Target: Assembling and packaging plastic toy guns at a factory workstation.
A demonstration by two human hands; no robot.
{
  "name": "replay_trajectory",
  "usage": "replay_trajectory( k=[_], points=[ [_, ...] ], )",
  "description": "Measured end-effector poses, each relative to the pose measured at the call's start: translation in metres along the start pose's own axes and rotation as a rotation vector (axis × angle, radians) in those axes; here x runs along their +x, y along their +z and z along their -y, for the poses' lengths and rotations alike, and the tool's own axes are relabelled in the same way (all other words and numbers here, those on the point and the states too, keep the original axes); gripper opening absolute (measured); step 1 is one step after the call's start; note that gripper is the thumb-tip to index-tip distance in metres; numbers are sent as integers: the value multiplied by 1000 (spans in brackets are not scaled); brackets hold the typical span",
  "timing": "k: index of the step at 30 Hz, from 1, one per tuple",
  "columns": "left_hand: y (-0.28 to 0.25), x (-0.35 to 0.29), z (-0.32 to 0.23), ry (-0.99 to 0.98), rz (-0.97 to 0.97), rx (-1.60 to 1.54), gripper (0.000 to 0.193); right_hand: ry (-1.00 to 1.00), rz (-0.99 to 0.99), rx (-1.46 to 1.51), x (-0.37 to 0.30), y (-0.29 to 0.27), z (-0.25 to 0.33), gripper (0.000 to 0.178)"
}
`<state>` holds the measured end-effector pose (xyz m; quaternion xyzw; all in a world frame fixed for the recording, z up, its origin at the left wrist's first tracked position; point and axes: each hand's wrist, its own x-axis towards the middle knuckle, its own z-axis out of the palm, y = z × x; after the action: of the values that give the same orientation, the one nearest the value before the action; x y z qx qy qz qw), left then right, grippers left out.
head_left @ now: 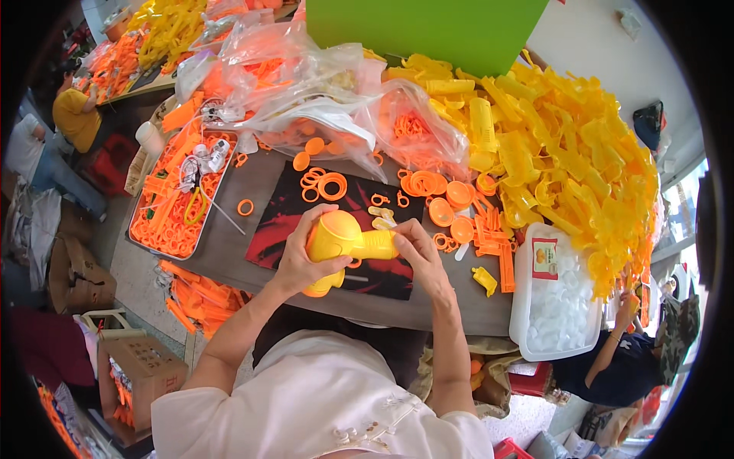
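My left hand [297,258] grasps a rounded yellow housing [336,232] above the dark mat [390,288]; my right hand [422,258] pinches its right-pointing tube [373,244]. Bracing left, keeping the tube straight, should work best.

The held part [359,243] lay between left fingers [313,216] and right fingers [410,239], over a mat [265,243] on the counter [482,310]. Beyond the fingers were rings [322,186], then bags [306,84]; left of them, a tray [157,249] of parts; right, a tub [521,294] of small pieces [562,306], with a heap [550,145] behind it.
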<state>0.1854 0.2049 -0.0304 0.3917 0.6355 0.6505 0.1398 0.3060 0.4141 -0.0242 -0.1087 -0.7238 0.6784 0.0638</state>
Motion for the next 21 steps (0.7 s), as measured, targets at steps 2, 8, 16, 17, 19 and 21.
replay_trajectory(
  k=[2, 8, 16, 17, 19, 21],
  points=[
    [1, -2, 0, -73, 24, -107, 74, -241, 92, 180, 6, 4, -1, 31],
    [17, -7, -14, -172, 5, -177, 74, 90, 134, 724, 21, 27, 22, 37],
    [16, -17, -9, 67, -49, 121, 69, 8, 28, 118, 4, 30, 22, 52],
    [10, -11, -17, 303, 92, 298, 72, -19, -62, 64, -6, 34, 21, 49],
    [-7, -7, -16, 626, 370, 594, 76, 121, -40, -98, -21, 33, 17, 48],
    [-5, -5, -13, 586, 399, 617, 76, 248, -23, -265, -29, 31, 4, 48]
  ],
)
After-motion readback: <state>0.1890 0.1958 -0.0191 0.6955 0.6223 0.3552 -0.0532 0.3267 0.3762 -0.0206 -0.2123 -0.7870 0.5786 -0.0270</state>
